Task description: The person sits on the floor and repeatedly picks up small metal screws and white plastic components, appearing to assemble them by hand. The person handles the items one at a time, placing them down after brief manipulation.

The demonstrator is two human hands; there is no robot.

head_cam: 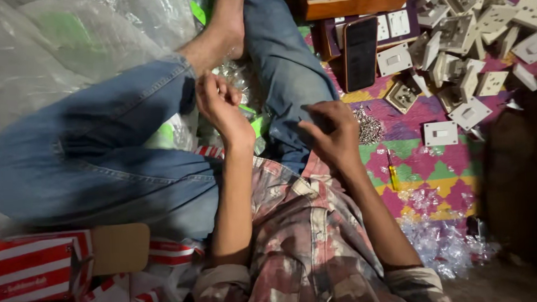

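Plastic bags (68,51): big clear heap, upper left, green shapes showing thru.
Legs (102,157): person sits cross-legged in blue jeans; bare foot (222,27) at top centre.
Mat (423,163): woven, pink/green/yellow diamonds, under everything on the right.
Switch plates (467,49): pile of white/grey plates & housings, upper right; a few lie single near the mat centre.
Boxes (34,266): red-and-white striped cartons, lower left, one flap open.
Wood box (358,2): top centre, just above the phone.
Phone (360,52): dark, lies face up betw. wood box & plates.
Small clear wrappers (444,234): crumpled, lower right on mat.
Left hand (219,105): raised over the lap near the ankle, fingers curled in; what they pinch – can't tell, too small.
Right hand (330,134): rests on right knee, fingers bent down on the denim, holds nothing visible.
Screws (369,126): little silver heap on mat, just beside right hand.
Screwdriver (393,171): yellow handle, on mat below the screws, apart from both hands.
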